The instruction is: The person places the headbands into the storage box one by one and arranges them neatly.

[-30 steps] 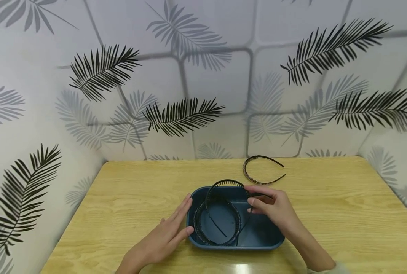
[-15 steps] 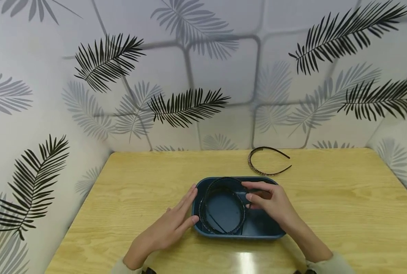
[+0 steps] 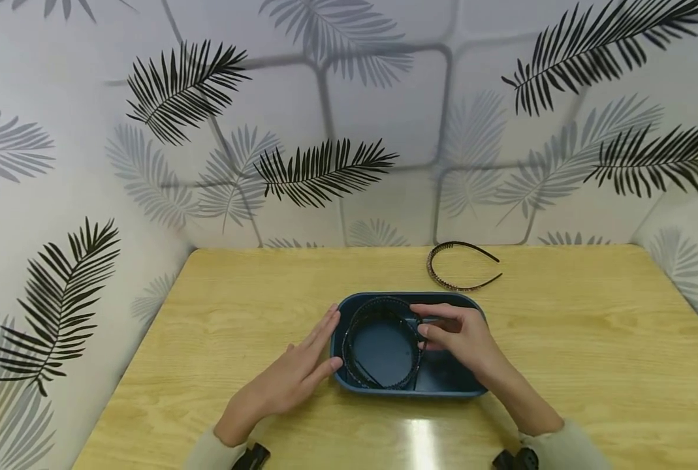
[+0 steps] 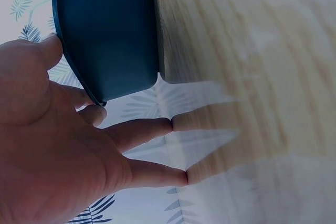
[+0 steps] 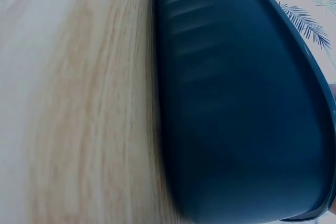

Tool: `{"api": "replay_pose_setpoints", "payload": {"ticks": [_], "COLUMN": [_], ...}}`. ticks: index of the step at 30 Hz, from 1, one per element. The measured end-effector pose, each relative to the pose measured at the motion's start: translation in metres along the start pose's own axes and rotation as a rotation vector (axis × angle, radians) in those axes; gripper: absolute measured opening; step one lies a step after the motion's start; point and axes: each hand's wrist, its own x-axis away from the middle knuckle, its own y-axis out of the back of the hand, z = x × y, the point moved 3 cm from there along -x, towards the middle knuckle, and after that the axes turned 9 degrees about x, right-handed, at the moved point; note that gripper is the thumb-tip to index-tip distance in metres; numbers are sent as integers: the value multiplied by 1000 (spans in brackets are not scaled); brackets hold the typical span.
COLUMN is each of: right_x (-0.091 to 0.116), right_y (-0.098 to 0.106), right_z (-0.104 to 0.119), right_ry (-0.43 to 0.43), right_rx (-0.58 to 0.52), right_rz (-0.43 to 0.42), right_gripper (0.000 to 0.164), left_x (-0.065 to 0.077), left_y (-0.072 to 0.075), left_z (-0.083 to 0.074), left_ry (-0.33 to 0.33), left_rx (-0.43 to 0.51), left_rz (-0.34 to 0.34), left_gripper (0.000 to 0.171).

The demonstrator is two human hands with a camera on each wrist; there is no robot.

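A dark blue oblong box (image 3: 448, 393) stands on the table. Inside its left half lie black headbands (image 3: 345, 360), overlapping in a ring; how many is unclear. My right hand (image 3: 466, 339) reaches over the rim and pinches the right side of a toothed black headband (image 3: 386, 299), which lies over the others. My left hand (image 3: 292, 375) rests against the box's left end with fingers extended, thumb and some fingers at the rim (image 4: 79, 77). In the left wrist view two fingertips (image 4: 178, 177) touch the tabletop. The right wrist view shows mostly the box's outer wall (image 5: 241, 98).
Another headband (image 3: 431, 266), dark with a speckled band, lies behind the box near the back edge of the wooden table (image 3: 254, 294). A leaf-patterned wall (image 3: 384, 196) rises directly behind the table. Dark wrist devices (image 3: 251, 457) sit by both sleeves.
The headband in my right hand has gone down into the box, its arch now nearly level with the ring of others. The left hand stays at the box's end. The head view has shifted slightly.
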Motion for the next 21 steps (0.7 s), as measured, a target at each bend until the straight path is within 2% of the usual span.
{"api": "replay_pose_setpoints", "payload": {"ticks": [15, 21], "right_x": [-1, -4], "right_y": [-4, -5], "right_z": [-2, -2], "right_ry": [-31, -8], "right_rx": [51, 97], "right_rz": [43, 54], "right_gripper": [39, 38], "left_x": [1, 0], "left_y": [0, 1], "left_z": [2, 1], "left_ry": [-16, -11], "left_rx": [-8, -15], "left_rz": [2, 5], "left_gripper": [72, 72]}}
